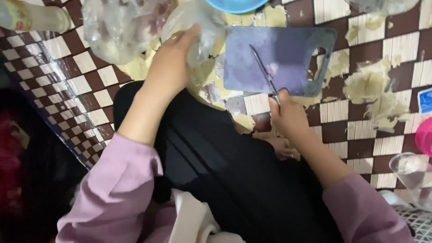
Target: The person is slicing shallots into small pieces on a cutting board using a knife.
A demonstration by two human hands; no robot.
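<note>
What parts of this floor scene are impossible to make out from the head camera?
- Contents of the clear plastic bag under the left hand: blurred, wrinkled film.
- Handle of the thin metal knife: hidden inside the right hand.
- Blue round bowl: cut off by the top edge.
- Pink object: cut off by the right edge.

Clear plastic bag (198,27): crumpled, translucent, gripped at its side on the checkered floor mat, just left of the board. Knife (265,74): slim, grey blade laid diagonally across the board, handle hidden in the grip. Cutting board (288,49): bluish-grey, rectangular, handle slot at right, lying flat.
</note>
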